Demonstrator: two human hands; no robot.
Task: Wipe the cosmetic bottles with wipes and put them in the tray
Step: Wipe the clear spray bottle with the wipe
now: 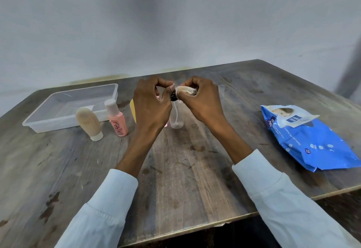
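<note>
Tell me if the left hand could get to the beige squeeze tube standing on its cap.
Probably yes, once free. The beige squeeze tube stands in the open beside the pink bottle, but the left hand now holds the clear bottle.

- We saw the left hand (151, 101) gripping the top of a clear bottle (176, 117) standing on the surface (185, 169).
- The right hand (201, 99) pinched a crumpled wipe (185, 91) against its black cap (173, 97).
- A clear tray (39, 123) sat left, behind a beige tube (88, 123) and a pink bottle (118, 122).
- The blue wipes pack (310, 140) lay right.
</note>
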